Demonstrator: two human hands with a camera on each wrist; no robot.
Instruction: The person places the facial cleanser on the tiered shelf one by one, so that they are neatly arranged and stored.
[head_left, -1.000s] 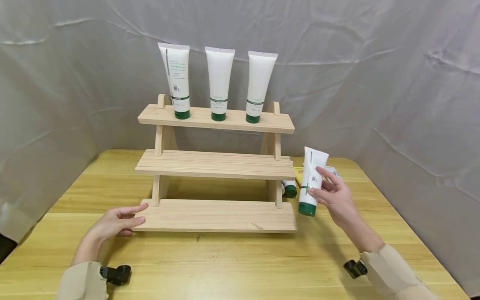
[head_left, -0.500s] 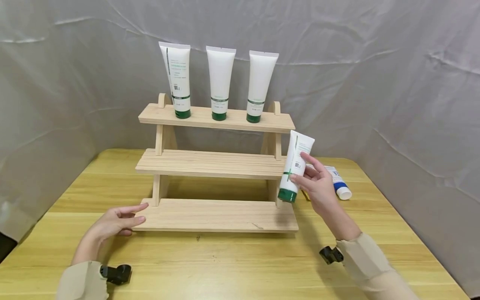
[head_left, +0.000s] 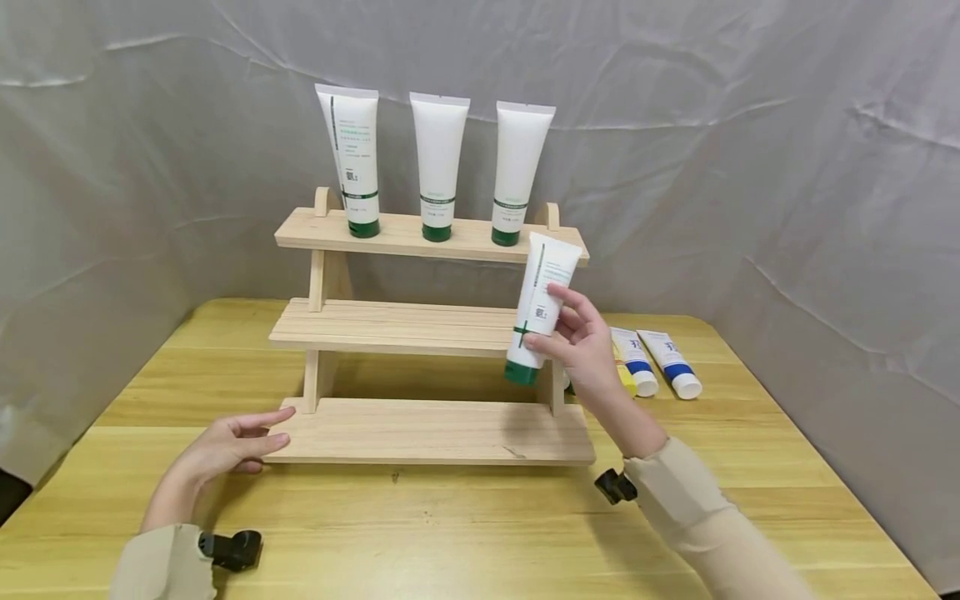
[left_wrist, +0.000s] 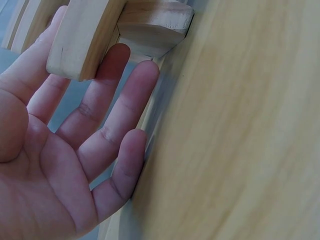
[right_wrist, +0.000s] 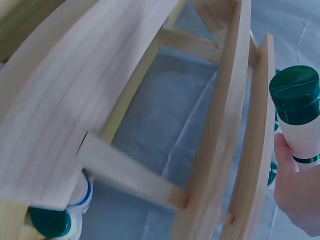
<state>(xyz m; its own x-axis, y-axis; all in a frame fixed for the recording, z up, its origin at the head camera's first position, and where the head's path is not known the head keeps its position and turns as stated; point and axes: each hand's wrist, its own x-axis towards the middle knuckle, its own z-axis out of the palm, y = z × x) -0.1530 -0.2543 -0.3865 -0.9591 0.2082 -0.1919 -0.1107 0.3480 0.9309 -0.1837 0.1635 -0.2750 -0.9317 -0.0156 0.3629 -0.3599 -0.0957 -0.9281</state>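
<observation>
The green-capped tube (head_left: 542, 304) is pinched, tilted, in the right hand (head_left: 587, 346), in front of the right end of the middle shelf (head_left: 397, 327). The left hand (head_left: 228, 442) grips the left end of the bottom shelf (head_left: 427, 431). On the top shelf (head_left: 468, 238), 3 similar tubes (head_left: 438, 154) stand cap-down; 2 blue-banded tubes (head_left: 670, 364) lie on the table (head_left: 480, 533).

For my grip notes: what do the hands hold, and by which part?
Right hand: white tube, by its middle. Left hand: bottom shelf, by its left end.
</observation>
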